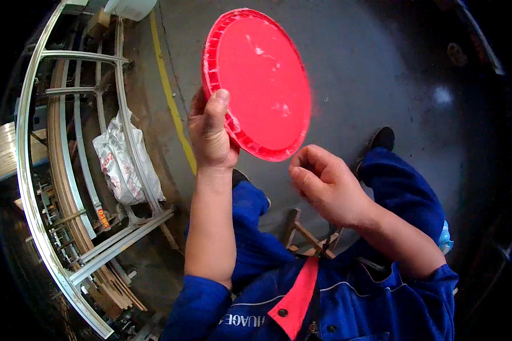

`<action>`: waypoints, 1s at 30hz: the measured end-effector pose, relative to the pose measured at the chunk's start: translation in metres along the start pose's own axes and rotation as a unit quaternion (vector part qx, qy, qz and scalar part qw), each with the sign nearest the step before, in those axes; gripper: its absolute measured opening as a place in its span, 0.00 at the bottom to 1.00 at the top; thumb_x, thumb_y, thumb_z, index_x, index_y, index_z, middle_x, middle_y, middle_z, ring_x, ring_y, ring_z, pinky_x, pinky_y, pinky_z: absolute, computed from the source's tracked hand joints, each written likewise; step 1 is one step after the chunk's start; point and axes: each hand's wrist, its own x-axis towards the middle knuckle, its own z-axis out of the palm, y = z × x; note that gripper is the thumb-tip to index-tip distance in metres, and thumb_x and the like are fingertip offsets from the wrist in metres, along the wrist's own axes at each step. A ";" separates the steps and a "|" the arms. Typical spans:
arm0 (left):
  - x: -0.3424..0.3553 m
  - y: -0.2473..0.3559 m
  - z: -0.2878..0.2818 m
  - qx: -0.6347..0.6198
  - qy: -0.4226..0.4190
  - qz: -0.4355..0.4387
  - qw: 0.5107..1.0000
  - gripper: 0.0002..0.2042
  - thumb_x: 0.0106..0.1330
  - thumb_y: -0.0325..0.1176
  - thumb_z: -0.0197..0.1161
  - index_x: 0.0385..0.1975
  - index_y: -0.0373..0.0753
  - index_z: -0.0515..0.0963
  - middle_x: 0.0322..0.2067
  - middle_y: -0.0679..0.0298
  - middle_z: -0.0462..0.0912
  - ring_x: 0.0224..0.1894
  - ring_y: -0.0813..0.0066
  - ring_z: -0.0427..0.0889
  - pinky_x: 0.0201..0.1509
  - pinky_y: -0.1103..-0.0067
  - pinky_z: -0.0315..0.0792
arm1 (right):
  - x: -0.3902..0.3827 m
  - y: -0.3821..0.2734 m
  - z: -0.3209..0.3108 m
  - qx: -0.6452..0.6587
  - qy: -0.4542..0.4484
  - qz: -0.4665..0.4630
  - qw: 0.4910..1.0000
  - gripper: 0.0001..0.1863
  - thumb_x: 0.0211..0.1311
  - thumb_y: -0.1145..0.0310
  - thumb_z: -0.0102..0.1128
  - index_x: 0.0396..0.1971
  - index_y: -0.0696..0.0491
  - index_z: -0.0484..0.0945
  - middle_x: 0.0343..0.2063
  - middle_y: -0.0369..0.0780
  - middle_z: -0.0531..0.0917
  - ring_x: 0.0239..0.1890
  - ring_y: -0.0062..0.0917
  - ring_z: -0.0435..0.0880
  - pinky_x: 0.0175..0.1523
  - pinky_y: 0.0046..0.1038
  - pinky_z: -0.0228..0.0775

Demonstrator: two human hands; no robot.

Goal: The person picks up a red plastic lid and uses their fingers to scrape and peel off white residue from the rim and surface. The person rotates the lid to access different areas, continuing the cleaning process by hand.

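My left hand (213, 131) grips a round red disc (267, 85) by its left edge, thumb on the face, fingers mostly hidden behind. The disc is held up at a tilt; its rim is crimped and glossy, with whitish flecks on its face. Just below the disc's lower right edge, my right hand (327, 187) has its fingers curled in toward the thumb; whether anything is between them is hidden.
Long metal frames (85, 54) with wooden strips and a white sack (125, 165) lie along the left. A yellow floor line (166, 79) runs beside them on the grey floor (381, 68). A small wooden frame (301, 230) stands between my legs.
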 end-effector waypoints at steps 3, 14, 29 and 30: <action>0.002 0.000 -0.008 0.058 -0.033 0.016 0.998 0.26 0.71 0.44 0.65 0.64 0.36 0.74 0.59 0.56 0.82 0.58 0.62 0.83 0.63 0.65 0.79 | 0.003 -0.003 -0.002 -0.061 0.062 -0.020 0.996 0.11 0.68 0.68 0.63 0.42 0.60 0.77 0.27 0.37 0.80 0.28 0.18 0.79 0.35 0.28 0.73; -0.008 -0.007 0.006 -0.062 0.006 -0.051 0.997 0.23 0.66 0.39 0.69 0.57 0.34 0.78 0.52 0.56 0.84 0.50 0.65 0.87 0.58 0.67 0.82 | 0.024 -0.002 0.005 -0.352 0.160 -0.370 0.845 0.12 0.55 0.72 0.75 0.40 0.53 0.86 0.26 0.40 0.79 0.25 0.32 0.82 0.29 0.32 0.74; -0.015 -0.017 0.013 -0.025 0.001 -0.089 0.996 0.19 0.69 0.39 0.68 0.53 0.34 0.80 0.47 0.58 0.86 0.46 0.70 0.87 0.53 0.70 0.84 | 0.039 -0.005 0.003 -0.504 0.050 -0.441 0.741 0.09 0.55 0.65 0.60 0.35 0.50 0.79 0.30 0.37 0.73 0.30 0.30 0.79 0.33 0.34 0.76; -0.016 -0.017 0.014 -0.021 0.006 -0.091 0.996 0.19 0.69 0.39 0.68 0.53 0.34 0.80 0.48 0.57 0.86 0.46 0.69 0.87 0.53 0.70 0.84 | 0.040 -0.003 0.003 -0.503 0.050 -0.442 0.741 0.09 0.55 0.65 0.60 0.35 0.50 0.79 0.30 0.37 0.73 0.31 0.30 0.79 0.33 0.34 0.76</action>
